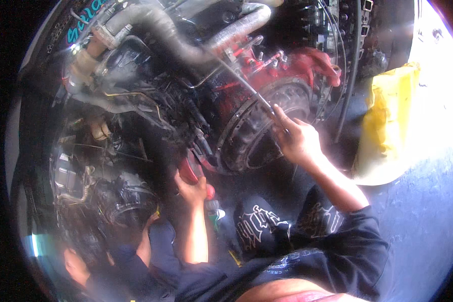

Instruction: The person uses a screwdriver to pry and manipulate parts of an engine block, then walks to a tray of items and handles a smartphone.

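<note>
My right hand (pixel 299 138) is closed around the lower end of a long thin metal bar (pixel 244 83), its index finger stretched along it. From there the bar slants up and left across the red engine part (pixel 267 70), toward a silver pipe (pixel 168 38). Whether it has a tool head at the far end is blurred. Low on the engine's left side, my left hand (pixel 191 190) grips a red, flat-looking piece (pixel 189 168) whose kind I cannot make out. A round dark flywheel-like disc (pixel 267 126) faces me between both hands.
At left, a co-worker's forearm (pixel 144 244) reaches toward dark machinery (pixel 128 201). A tall yellow and white container (pixel 387 121) stands on the floor to the right. A bottle (pixel 215 211) is beside my knee. Cables and hoses (pixel 355 65) hang at upper right.
</note>
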Demonstrator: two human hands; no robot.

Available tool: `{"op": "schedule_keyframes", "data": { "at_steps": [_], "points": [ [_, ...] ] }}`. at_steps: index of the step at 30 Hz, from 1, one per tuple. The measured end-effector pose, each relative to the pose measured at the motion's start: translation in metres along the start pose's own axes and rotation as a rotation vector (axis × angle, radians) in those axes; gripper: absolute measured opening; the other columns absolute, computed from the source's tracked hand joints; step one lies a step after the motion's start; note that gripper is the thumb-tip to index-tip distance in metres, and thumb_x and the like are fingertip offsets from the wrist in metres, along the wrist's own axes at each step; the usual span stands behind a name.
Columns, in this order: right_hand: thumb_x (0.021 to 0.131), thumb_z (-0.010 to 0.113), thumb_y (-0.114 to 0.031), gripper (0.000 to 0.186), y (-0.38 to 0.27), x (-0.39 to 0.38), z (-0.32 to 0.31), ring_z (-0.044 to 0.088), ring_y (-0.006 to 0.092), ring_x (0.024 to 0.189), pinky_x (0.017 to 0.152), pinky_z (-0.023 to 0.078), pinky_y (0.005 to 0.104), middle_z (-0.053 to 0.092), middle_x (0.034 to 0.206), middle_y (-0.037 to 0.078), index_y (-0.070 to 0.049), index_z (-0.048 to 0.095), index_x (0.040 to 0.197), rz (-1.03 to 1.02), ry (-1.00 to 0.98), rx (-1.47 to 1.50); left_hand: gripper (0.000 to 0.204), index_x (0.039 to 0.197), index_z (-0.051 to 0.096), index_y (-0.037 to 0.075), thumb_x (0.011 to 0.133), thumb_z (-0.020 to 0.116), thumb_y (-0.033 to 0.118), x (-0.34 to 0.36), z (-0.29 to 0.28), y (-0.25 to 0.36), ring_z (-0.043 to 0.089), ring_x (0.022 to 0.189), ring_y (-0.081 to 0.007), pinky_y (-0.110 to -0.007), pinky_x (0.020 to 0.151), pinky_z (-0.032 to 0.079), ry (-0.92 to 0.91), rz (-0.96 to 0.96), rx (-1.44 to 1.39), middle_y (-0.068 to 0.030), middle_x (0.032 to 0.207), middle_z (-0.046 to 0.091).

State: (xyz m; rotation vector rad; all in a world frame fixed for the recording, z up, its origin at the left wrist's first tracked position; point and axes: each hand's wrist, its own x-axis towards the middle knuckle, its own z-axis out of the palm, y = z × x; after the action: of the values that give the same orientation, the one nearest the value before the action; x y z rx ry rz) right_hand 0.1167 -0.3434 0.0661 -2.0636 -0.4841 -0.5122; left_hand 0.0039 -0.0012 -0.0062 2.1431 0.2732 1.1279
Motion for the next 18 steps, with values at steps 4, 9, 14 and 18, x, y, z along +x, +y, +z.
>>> {"op": "schedule_keyframes", "data": {
  "at_steps": [4,9,14,18],
  "points": [
    [0.084,0.062,-0.019,0.055,-0.009,0.006,-0.027,0.066,0.0362,0.071,0.066,0.054,0.0461,0.065,0.077,0.015,-0.026,0.050,0.137,0.018,-0.054,-0.029,0.075,0.129,0.038,-0.008,0.064,0.073,0.007,0.003,-0.005,0.005,0.057,0.113,-0.0297,-0.039,0.098,0.045,-0.042,-0.053,0.106,-0.0220,0.121,0.055],
    [0.086,0.057,-0.023,0.046,-0.042,0.036,-0.077,0.067,0.0378,0.075,0.070,0.054,0.0477,0.067,0.082,0.020,-0.023,0.055,0.132,0.046,-0.181,-0.177,0.082,0.132,0.036,-0.008,0.063,0.076,0.010,0.003,-0.008,0.002,0.056,0.115,-0.0337,-0.041,0.100,0.044,-0.022,-0.166,0.175,-0.0257,0.122,0.054],
    [0.080,0.059,-0.018,0.024,-0.061,0.060,-0.099,0.067,0.0379,0.069,0.065,0.054,0.0463,0.065,0.071,0.022,-0.006,0.069,0.097,-0.092,-0.090,-0.267,0.073,0.128,0.044,-0.005,0.062,0.073,0.008,0.004,-0.007,-0.007,0.058,0.110,-0.0277,-0.038,0.098,0.044,0.027,-0.104,0.232,-0.0179,0.119,0.058],
    [0.076,0.059,-0.016,0.020,-0.064,0.062,-0.105,0.067,0.0387,0.065,0.060,0.054,0.0451,0.063,0.066,0.024,0.001,0.068,0.081,-0.154,-0.046,-0.328,0.082,0.131,0.038,-0.008,0.060,0.076,0.006,0.005,-0.008,0.003,0.052,0.119,-0.0333,-0.040,0.104,0.040,-0.018,-0.133,0.172,-0.0246,0.125,0.052]
  ]
}}
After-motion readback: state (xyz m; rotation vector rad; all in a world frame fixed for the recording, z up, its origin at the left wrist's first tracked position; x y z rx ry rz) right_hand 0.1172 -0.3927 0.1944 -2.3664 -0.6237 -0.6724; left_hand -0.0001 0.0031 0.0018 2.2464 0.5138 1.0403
